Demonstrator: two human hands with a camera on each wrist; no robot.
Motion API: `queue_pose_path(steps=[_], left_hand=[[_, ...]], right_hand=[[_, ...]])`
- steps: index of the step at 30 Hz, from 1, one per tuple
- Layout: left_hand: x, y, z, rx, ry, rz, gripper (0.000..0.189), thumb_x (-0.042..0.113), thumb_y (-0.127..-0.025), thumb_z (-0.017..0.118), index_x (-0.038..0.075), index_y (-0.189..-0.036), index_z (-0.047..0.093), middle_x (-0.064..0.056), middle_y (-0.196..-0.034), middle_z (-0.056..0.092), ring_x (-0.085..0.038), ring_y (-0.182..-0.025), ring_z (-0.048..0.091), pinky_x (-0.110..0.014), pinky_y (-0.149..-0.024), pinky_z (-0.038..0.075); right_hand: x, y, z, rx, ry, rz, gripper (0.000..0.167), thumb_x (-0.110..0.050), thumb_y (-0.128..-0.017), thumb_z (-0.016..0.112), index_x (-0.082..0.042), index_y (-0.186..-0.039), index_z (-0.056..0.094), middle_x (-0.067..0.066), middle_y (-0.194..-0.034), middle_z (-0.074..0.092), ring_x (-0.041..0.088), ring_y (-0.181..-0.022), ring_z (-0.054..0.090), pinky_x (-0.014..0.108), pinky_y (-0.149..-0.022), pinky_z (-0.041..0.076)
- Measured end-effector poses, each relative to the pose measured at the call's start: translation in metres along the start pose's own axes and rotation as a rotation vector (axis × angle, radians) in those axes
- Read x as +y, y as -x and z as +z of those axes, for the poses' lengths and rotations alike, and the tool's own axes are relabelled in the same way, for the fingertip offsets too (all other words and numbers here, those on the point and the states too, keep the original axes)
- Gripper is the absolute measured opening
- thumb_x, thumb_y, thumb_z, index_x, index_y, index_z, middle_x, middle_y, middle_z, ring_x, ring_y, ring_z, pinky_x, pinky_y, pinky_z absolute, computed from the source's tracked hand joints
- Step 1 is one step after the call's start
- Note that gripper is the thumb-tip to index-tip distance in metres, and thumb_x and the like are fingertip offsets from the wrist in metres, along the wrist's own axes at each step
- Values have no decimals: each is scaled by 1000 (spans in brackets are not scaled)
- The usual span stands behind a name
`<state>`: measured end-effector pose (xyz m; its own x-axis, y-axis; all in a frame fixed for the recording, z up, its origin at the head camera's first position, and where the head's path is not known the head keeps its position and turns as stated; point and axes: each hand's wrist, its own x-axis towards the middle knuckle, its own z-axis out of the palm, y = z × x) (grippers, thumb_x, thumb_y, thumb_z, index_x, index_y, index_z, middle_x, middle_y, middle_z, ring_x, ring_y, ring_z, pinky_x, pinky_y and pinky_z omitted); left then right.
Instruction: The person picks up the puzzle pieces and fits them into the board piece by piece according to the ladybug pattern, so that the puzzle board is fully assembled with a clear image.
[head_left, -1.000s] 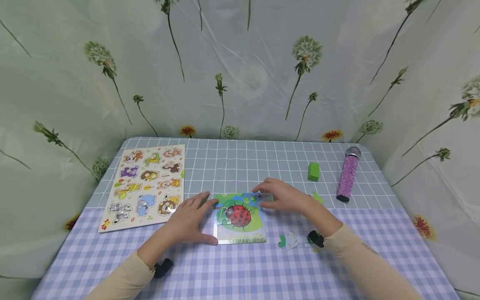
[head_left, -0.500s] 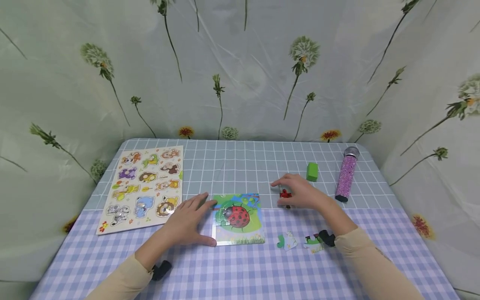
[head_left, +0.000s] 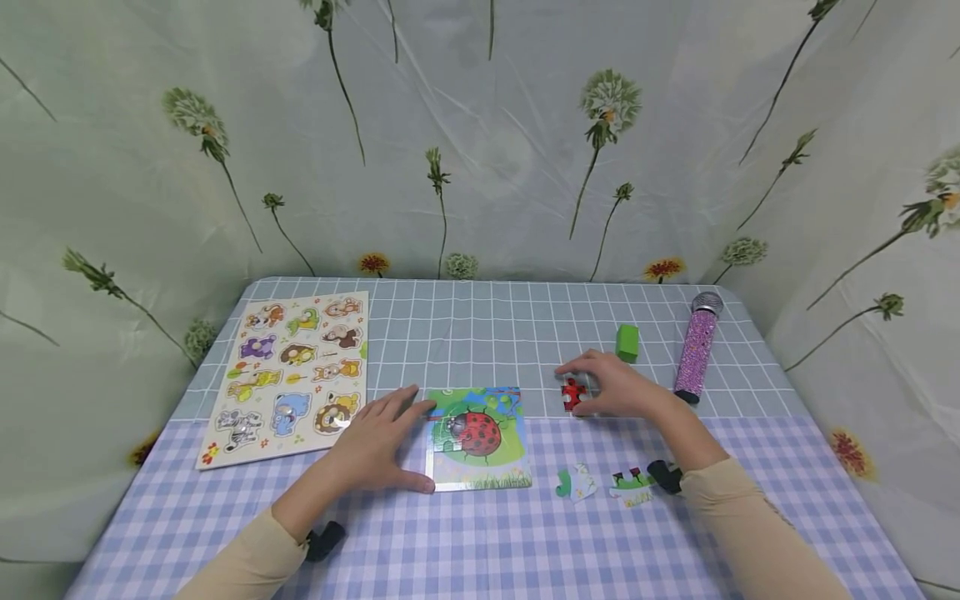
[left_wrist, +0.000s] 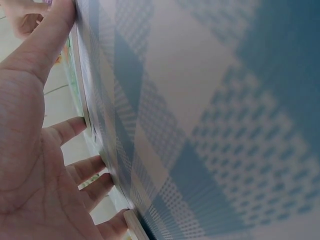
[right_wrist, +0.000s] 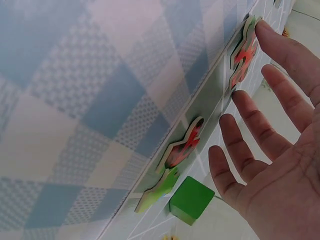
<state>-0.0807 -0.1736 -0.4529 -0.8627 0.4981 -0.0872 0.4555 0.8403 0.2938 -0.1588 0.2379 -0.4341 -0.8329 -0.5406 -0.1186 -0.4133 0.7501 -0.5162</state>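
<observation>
A ladybug jigsaw puzzle [head_left: 480, 435] lies flat in its frame near the table's middle. My left hand [head_left: 375, 446] rests along its left side, fingers spread, thumb at the lower left corner. Just right of the puzzle, my right hand [head_left: 611, 385] reaches round a loose red jigsaw piece [head_left: 573, 395]. In the right wrist view, my thumb tip is at one end of this red piece [right_wrist: 245, 54], and the other fingers are extended without curling round it. Beyond them lie another red piece [right_wrist: 185, 146] and a light green piece [right_wrist: 157, 191], hidden behind my hand in the head view.
White and green jigsaw pieces [head_left: 577, 483] and a green piece with flowers [head_left: 632, 487] lie at the front right. Further back are a green block [head_left: 627, 343] and a pink glittery microphone [head_left: 697, 350]. An animal puzzle board [head_left: 292, 375] occupies the left side.
My right hand has left the puzzle's upper right corner and moved right to the loose red piece, uncovering the flowered piece in front. The left hand has stayed in place.
</observation>
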Motion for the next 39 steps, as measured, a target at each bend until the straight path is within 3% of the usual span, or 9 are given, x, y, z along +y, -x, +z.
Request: queue_pose_path(steps=[6, 11, 16, 23, 33, 39], left_hand=[[-1, 0, 1, -1, 0, 2, 120, 81, -69, 85, 18, -163, 45, -22, -170, 38, -51, -151, 44, -73, -119, 39], [0, 0, 2, -2, 0, -1, 120, 81, -68, 85, 18, -163, 45, -22, -170, 38, -51, -151, 44, -73, -119, 40], [0, -1, 2, -9, -1, -9, 121, 82, -68, 84, 19, -163, 44, -21, -171, 37, -51, -152, 43, -73, -120, 39], [0, -1, 1, -9, 3, -8, 121, 81, -68, 85, 18, -163, 45, -22, -171, 37, -51, -152, 43, -73, -120, 39], [0, 0, 0, -16, 2, -8, 121, 81, -69, 85, 18, -163, 45, -21, -171, 37, -51, -153, 43, -73, -119, 40], [-1, -1, 1, -23, 10, -16, 120, 82, -70, 84, 18, -164, 44, -21, -172, 36, -51, -154, 41, -73, -121, 38]], right_hand=[[3, 0, -1, -13, -57, 11, 59, -16, -84, 92, -7, -139, 71, 13, -124, 69, 31, -114, 63, 57, -105, 53], [4, 0, -1, -27, -106, 37, 55, -13, -85, 91, -7, -136, 72, 11, -120, 71, 25, -109, 63, 51, -101, 54], [6, -1, 1, -21, -116, 45, 48, -10, -88, 88, -8, -133, 74, 11, -124, 72, 25, -109, 63, 48, -100, 53], [6, 0, 2, -7, -112, 48, 40, -12, -92, 84, -7, -131, 76, 13, -125, 73, 32, -115, 67, 55, -105, 55], [6, 6, 0, -27, -116, 90, 54, -16, -85, 91, -11, -136, 74, 9, -119, 69, 21, -103, 57, 39, -92, 50], [8, 12, 1, -19, -123, 51, 51, -7, -84, 90, -9, -133, 75, 9, -114, 69, 21, -102, 59, 40, -92, 52]])
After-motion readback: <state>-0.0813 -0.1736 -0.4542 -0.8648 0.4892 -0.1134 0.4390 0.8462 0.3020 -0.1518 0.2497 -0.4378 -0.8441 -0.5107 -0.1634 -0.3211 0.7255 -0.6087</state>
